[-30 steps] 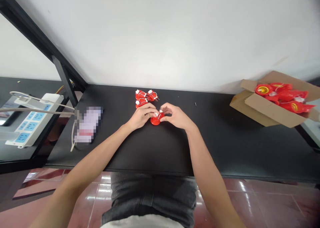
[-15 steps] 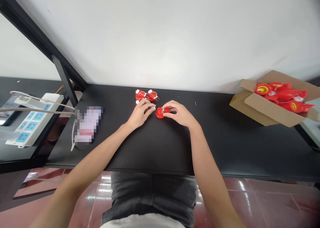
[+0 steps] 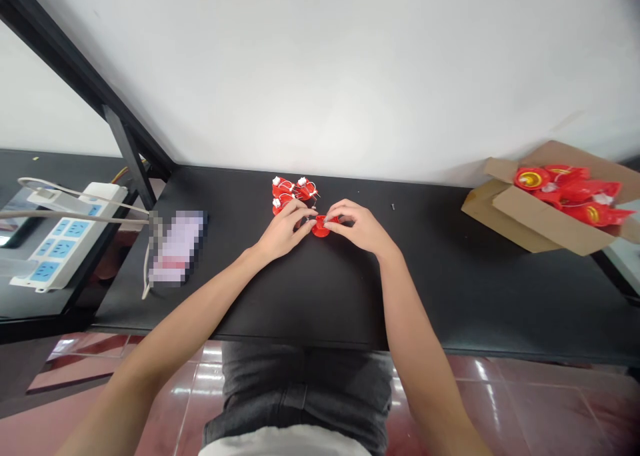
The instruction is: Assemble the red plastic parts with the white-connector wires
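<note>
A small red plastic part with a round base (image 3: pixel 321 231) stands on the black table between my hands. My right hand (image 3: pixel 361 226) is closed on its upper right side, thumb and fingertips pinching it. On the other side, my left hand (image 3: pixel 286 231) is closed in a pinch on a small white piece (image 3: pixel 308 219), close against the red part's left edge. Fingers cover most of that piece, so its shape is unclear. Just behind my left hand lie several similar red parts (image 3: pixel 283 187) with white connectors and thin wires.
At the right, an open cardboard box (image 3: pixel 500 223) holds several red parts with gold-coloured sockets. A tiny screw-like piece (image 3: pixel 393 207) lies on the black table (image 3: pixel 310 296). To the left are a blurred phone (image 3: pixel 177 246), a white cable and a power strip (image 3: pixel 75 236).
My left hand has moved slightly right, bringing its fingertips up to the red part. The right-hand fingertips have shifted a little left on it.
</note>
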A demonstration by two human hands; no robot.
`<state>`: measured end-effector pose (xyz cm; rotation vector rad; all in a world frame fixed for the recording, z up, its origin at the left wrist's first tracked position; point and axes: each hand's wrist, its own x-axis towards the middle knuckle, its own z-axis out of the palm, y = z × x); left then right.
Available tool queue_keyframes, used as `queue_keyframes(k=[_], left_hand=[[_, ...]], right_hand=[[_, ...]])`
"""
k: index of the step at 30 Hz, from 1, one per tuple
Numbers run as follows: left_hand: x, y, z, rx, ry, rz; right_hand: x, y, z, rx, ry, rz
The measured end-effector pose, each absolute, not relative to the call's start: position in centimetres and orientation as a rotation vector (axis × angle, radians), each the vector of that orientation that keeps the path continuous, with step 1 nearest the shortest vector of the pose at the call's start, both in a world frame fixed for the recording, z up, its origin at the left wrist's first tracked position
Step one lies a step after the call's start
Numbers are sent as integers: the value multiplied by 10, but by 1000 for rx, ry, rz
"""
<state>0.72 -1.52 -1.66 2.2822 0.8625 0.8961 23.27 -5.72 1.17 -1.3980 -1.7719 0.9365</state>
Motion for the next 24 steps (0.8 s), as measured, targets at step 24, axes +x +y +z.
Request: queue_keyframes(k=[24], left_hand=[[10, -23, -11, 2256, 767, 1046]], right_hand=[[236, -63, 17, -1418, -1706, 1111]])
